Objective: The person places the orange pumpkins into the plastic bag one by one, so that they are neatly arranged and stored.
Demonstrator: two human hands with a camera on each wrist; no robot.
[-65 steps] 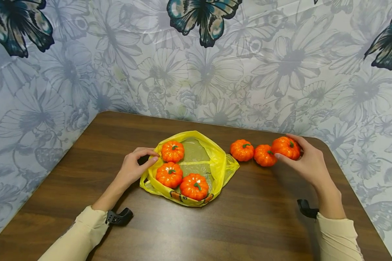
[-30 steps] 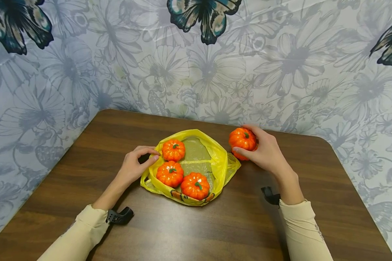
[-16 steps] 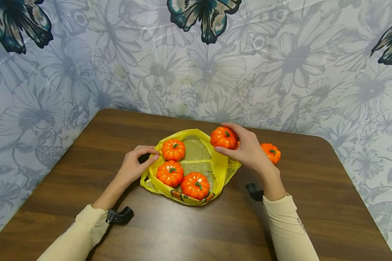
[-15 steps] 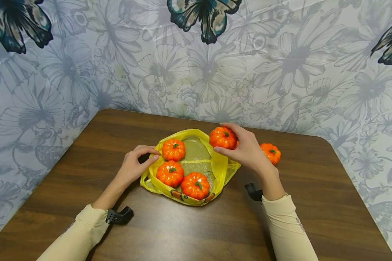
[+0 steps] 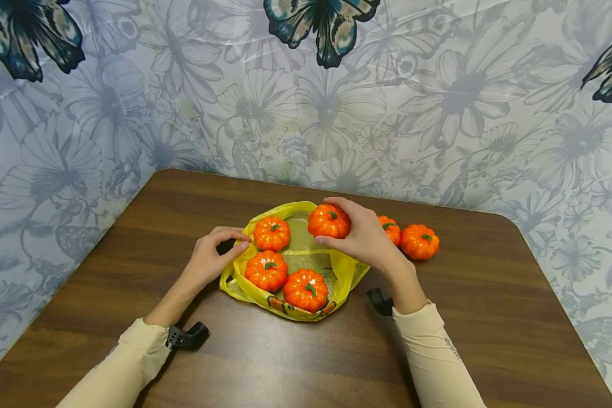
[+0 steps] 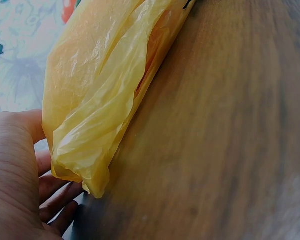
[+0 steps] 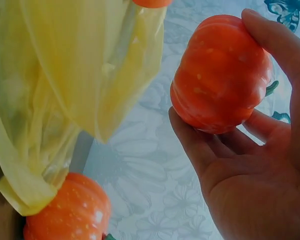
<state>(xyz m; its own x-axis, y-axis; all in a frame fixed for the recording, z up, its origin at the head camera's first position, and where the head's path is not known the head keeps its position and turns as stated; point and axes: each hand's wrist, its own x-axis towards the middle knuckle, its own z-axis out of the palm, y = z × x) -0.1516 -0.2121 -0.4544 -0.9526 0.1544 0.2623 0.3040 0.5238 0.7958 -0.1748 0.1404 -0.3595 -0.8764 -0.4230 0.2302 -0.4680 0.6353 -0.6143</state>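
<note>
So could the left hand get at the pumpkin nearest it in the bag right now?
Probably yes. The left hand pinches the yellow bag at its rim, right beside that pumpkin, and nothing lies between them; it would have to let go of the rim first.

your orange pumpkin (image 5: 328, 221), green stem up, sits mid-frame over the open yellow bag (image 5: 343, 265) holding three more pumpkins.

No readable text, label, brand, number or sign is showing in any of the views. The yellow bag (image 5: 343, 265) is carrying a dark and orange printed marking along its near edge, but it is lying crumpled and too small to make out as letters.
</note>
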